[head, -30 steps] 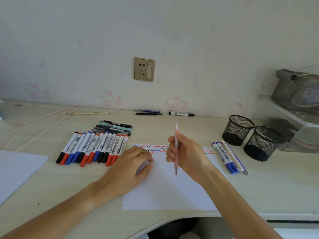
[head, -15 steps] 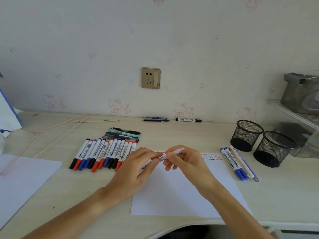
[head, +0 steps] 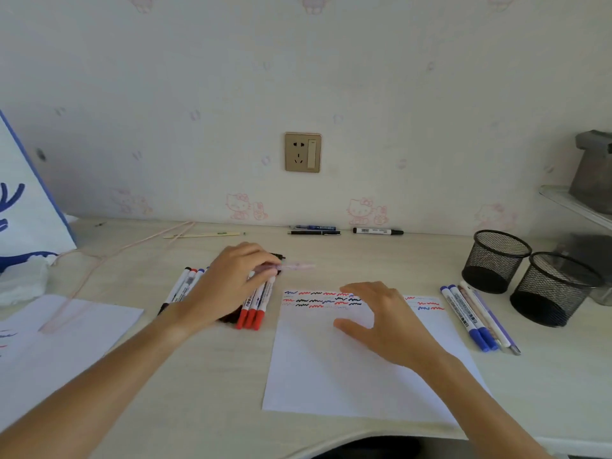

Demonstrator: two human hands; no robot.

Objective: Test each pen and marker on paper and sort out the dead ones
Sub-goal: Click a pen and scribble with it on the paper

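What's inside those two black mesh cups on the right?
Both mesh cups look empty: only dark bottoms show through the wire. The near walls hide part of each floor, so something small lying flat there cannot be ruled out.

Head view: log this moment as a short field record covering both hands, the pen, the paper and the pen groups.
left hand: pinches a pink pen above the marker row
right hand: open, fingers spread above the test sheet, holding nothing
test sheet: red, blue and black squiggles along its top edge
right group: a few pens and markers lying beside the sheet
mesh cups: two, black, at far right; contents cannot be told
back edge: three pens near the wall
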